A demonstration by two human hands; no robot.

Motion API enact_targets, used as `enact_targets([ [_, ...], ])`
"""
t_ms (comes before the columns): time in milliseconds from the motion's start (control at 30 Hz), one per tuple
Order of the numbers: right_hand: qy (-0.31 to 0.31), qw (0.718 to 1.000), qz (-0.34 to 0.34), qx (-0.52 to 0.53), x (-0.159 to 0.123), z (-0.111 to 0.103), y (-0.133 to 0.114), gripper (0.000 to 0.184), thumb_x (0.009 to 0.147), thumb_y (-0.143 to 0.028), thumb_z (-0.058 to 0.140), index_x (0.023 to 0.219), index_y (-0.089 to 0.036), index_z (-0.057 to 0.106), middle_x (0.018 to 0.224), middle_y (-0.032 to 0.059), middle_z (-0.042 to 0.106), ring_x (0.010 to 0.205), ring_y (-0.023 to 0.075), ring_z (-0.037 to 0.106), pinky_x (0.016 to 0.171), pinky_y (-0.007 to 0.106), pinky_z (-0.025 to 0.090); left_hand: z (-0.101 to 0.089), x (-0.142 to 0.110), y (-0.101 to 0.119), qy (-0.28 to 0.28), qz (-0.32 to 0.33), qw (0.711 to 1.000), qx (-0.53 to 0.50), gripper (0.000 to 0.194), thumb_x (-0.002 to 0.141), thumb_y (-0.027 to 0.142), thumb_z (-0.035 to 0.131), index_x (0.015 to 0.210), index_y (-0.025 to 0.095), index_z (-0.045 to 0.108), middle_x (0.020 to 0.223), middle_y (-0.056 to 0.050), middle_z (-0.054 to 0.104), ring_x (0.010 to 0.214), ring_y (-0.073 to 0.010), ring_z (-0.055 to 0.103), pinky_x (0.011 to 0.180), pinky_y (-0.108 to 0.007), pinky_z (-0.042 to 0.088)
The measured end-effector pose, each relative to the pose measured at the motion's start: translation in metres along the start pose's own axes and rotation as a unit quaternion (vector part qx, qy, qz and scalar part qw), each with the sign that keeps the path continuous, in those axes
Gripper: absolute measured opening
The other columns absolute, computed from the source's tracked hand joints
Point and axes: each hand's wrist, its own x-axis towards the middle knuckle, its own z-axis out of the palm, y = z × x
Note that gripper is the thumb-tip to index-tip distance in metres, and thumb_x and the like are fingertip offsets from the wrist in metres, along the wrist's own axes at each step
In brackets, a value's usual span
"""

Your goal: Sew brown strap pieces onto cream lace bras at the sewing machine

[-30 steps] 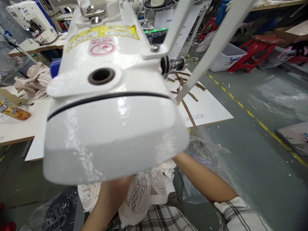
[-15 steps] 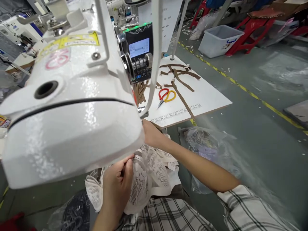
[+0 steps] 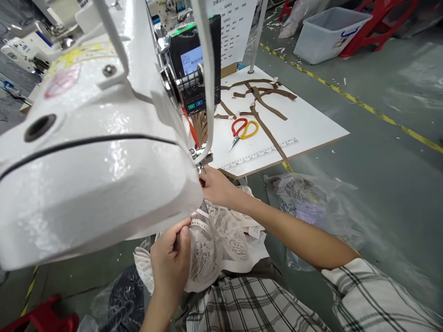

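Head view: the left hand pinches lace; right hand by the machine, grip hidden, cannot tell. Positioning seems the step; next wants steady tension.

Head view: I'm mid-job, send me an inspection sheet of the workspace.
Surface: white tabletop, with a printed ruler near its front edge.
Job's things: pale lace garment, partly hidden behind the sewing machine.
Clutter: brown strips and scissors on the white tabletop; plastic bag on the floor.
Left grip: pinching the lace garment's edge.
Right grip: beside the sewing machine, fingertips partly hidden; hold unclear.
Cables: none clearly made out.
Surroundings: lit control panel, plastic bin, yellow floor tape.
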Motion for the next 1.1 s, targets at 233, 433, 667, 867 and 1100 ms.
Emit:
enact_targets([
  [233, 0.007, 1.000, -0.017, -0.007, 0.000, 0.002, 0.001, 0.005, 0.075, -0.014, 0.058, 0.075, -0.019, 0.057, 0.092, 0.0040, 0.060, 0.086, 0.0177, 0.057, 0.078, 0.030, 0.045, -0.001, -0.001, 0.004, 0.012, -0.033, 0.999, 0.007, 0.027, 0.094, 0.033, 0.049, 0.099, 0.021, 0.073, 0.086, -0.004, 0.077, 0.067, -0.0173, 0.070, 0.057, -0.025, 0.053],
  [433, 0.018, 1.000, -0.015, -0.002, -0.001, 0.004, 0.002, 0.008, 0.073, -0.012, 0.056, 0.074, -0.019, 0.058, 0.095, 0.0049, 0.062, 0.084, 0.0186, 0.058, 0.075, 0.031, 0.046, 0.000, -0.005, -0.008, 0.050, -0.003, 0.999, 0.012, 0.025, 0.093, 0.031, 0.052, 0.100, 0.019, 0.073, 0.098, -0.006, 0.077, 0.086, -0.0202, 0.072, 0.063, -0.024, 0.053],
  [667, 0.026, 1.000, 0.011, -0.013, -0.003, 0.008, -0.003, 0.005, 0.077, -0.016, 0.058, 0.080, -0.019, 0.061, 0.107, 0.0071, 0.063, 0.099, 0.0216, 0.059, 0.084, 0.035, 0.046, 0.006, -0.004, -0.013, 0.054, -0.008, 0.998, -0.005, 0.024, 0.092, 0.029, 0.054, 0.102, 0.018, 0.073, 0.103, -0.007, 0.076, 0.086, -0.0195, 0.072, 0.069, -0.026, 0.054],
  [867, 0.009, 0.999, -0.007, -0.043, -0.005, 0.002, -0.002, 0.007, 0.082, -0.021, 0.058, 0.075, -0.021, 0.058, 0.093, 0.0056, 0.062, 0.087, 0.0199, 0.058, 0.074, 0.034, 0.048, 0.005, 0.004, -0.006, 0.024, -0.011, 1.000, -0.010, 0.025, 0.092, 0.030, 0.053, 0.102, 0.022, 0.074, 0.095, -0.005, 0.077, 0.088, -0.0217, 0.072, 0.070, -0.027, 0.056],
  [1100, 0.007, 0.997, 0.014, -0.077, -0.001, 0.000, 0.001, 0.009, 0.081, -0.019, 0.061, 0.074, -0.022, 0.057, 0.075, 0.0032, 0.056, 0.077, 0.0208, 0.055, 0.073, 0.037, 0.050, 0.005, 0.009, -0.009, 0.008, -0.014, 1.000, 0.001, 0.026, 0.090, 0.026, 0.054, 0.105, 0.021, 0.075, 0.077, -0.002, 0.075, 0.061, -0.0164, 0.068, 0.052, -0.023, 0.047],
])
